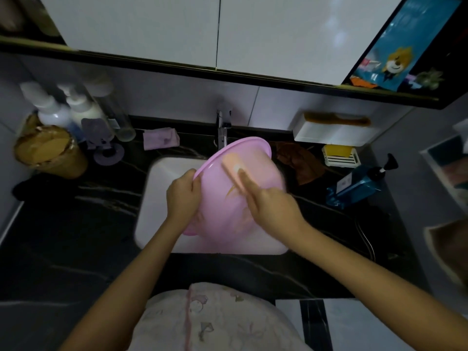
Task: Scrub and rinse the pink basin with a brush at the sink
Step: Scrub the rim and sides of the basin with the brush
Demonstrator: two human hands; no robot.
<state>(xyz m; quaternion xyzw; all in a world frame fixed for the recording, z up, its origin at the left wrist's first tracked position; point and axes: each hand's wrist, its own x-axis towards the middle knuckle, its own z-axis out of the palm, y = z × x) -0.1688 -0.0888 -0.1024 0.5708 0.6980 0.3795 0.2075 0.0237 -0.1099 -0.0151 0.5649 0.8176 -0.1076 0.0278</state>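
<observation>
Over the white sink [162, 198], head view: the pink basin [222, 206] is held tipped on edge above the sink's bowl, the far arc of its rim just below the faucet [222, 130]. The left hand [183, 196] takes the rim at its left side, grip curled about the edge, with fingers dimly seen through the plastic.

The right hand [271, 206] holds the brush [233, 168], grip wrapped round its near end and the forefinger laid straight along its back. The brush head lies flat against the pink wall just under the far rim. Whether that wall is the basin's inside or its underside cannot be told with certainty.

The brush's long axis runs from far-left to near-right, in line with the right forearm. The basin wall therefore lies directly ahead of and beneath the scrubbing grip, and the left hand sits beside it at the rim.

Judged stage: scrubbing. No stream of water can be made out, so rinsing appears not yet begun. The next stroke probably calls for travel along that axis, with the left hand steadying or turning the rim.

Bottles [58, 110] stand at the far left of the dark worktop [76, 224].
</observation>
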